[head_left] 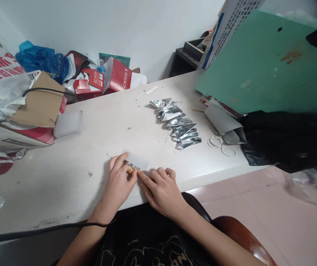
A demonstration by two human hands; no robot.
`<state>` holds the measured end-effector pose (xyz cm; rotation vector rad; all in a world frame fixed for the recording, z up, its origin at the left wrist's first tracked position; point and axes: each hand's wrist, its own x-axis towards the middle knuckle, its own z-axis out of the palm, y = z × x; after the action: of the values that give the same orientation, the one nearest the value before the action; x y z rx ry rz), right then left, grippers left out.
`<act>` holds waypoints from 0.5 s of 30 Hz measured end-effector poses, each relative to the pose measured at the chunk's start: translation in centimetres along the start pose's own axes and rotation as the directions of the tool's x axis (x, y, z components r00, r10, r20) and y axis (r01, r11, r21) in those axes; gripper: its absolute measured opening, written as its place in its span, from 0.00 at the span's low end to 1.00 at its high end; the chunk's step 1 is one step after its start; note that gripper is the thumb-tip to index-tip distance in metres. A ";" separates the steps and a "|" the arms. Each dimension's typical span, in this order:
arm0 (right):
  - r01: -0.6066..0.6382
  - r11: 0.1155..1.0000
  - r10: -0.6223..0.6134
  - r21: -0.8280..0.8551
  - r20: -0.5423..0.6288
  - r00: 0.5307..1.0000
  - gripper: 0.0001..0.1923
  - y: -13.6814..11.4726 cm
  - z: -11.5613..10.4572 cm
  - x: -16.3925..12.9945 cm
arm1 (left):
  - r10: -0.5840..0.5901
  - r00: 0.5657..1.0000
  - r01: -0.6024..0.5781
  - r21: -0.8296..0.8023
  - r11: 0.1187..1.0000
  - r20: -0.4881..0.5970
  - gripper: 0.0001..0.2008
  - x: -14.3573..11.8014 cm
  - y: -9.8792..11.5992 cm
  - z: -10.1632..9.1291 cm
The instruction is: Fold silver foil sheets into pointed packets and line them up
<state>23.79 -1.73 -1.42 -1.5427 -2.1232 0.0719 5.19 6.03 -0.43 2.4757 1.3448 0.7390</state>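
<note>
Foil pieces: folded, seemingly done.
Sheet: left of foil pieces, seemingly unfinished.
Left hand: pinching sheet.
Right hand: at sheet's edge, grip unclear.

Pale grey sheet, silver foil pieces

Both hands at pale sheet — folded silver pieces, white table

A: From where does the view look?
B: From head height, forward and down over the worktop, to the wall at the upper edge.
A: How near?
B: Close; the wearer's shirt and forearms cross the lower edge.
</note>
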 end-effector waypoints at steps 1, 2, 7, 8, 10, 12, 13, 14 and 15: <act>-0.001 1.000 0.001 -0.002 0.003 1.000 0.20 0.0 0.0 0.0 | 0.000 1.000 0.000 0.003 1.000 0.000 0.13 0.0 0.0 0.0; -0.002 1.000 0.002 -0.006 0.004 1.000 0.19 0.0 0.0 0.0 | -0.001 1.000 0.001 0.005 1.000 -0.001 0.13 0.0 0.0 0.0; -0.009 1.000 0.009 -0.029 -0.017 1.000 0.19 -0.1 0.0 0.2 | -0.001 1.000 0.001 0.005 1.000 -0.010 0.13 0.0 0.0 0.1; -0.010 0.999 0.009 -0.032 -0.021 1.000 0.19 -0.1 0.0 0.2 | 0.000 1.000 0.000 0.002 1.000 -0.013 0.13 0.0 0.0 0.1; -0.010 0.999 0.009 -0.040 -0.022 1.000 0.19 -0.1 0.1 0.2 | -0.002 1.000 0.002 0.000 1.000 -0.015 0.13 0.0 0.0 0.1; -0.010 0.999 0.009 -0.047 -0.017 1.000 0.19 -0.2 0.1 0.1 | -0.016 1.000 0.016 0.008 1.000 -0.001 0.13 0.0 0.2 0.0; -0.013 0.999 0.013 -0.051 -0.016 1.000 0.19 -0.2 0.1 0.1 | -0.028 1.000 0.028 0.016 0.999 0.009 0.13 0.1 0.3 -0.1; -0.020 0.998 0.019 -0.056 -0.015 1.000 0.19 -0.3 0.1 0.1 | -0.041 0.999 0.040 0.025 0.999 0.018 0.13 0.1 0.4 -0.2; -0.031 0.998 0.030 -0.061 -0.018 0.999 0.19 -0.4 0.1 0.0 | -0.052 0.998 0.051 0.033 0.998 0.024 0.13 0.2 0.5 -0.2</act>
<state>23.39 -1.82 -1.39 -1.6051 -2.1073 0.0039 5.49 5.89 0.01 2.4561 1.4163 0.6777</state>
